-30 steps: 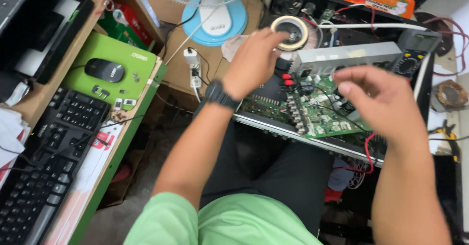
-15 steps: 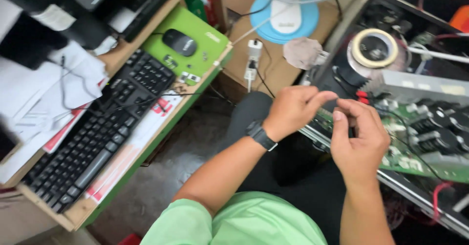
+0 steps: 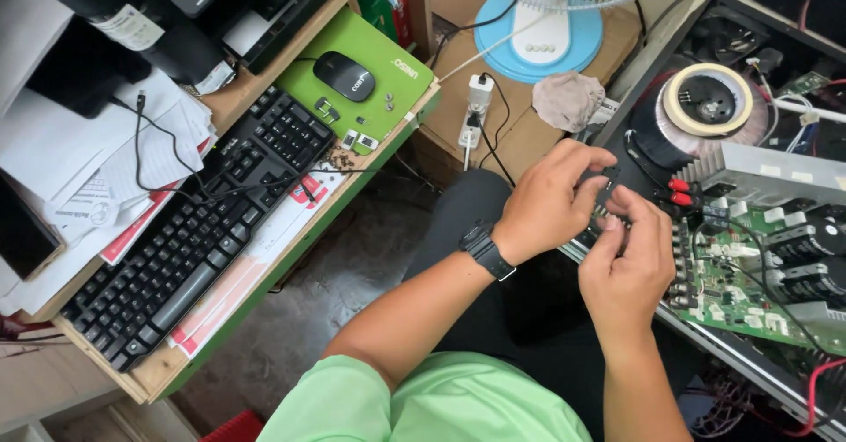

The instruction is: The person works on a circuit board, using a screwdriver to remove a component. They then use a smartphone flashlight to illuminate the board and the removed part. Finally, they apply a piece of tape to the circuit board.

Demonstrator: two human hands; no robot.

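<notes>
Hands (image 3: 586,230) unmoved since before at amplifier chassis (image 3: 749,257); fingers (image 3: 608,197) pinching small black part (image 3: 608,176).

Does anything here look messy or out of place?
Yes. Small screws lie loose on the desk edge beside the keyboard, papers are heaped askew, and a crumpled rag sits by the fan base. Both hands work at the opened amplifier.

Both hands (image 3: 586,230) at open amplifier chassis (image 3: 749,186)
</notes>
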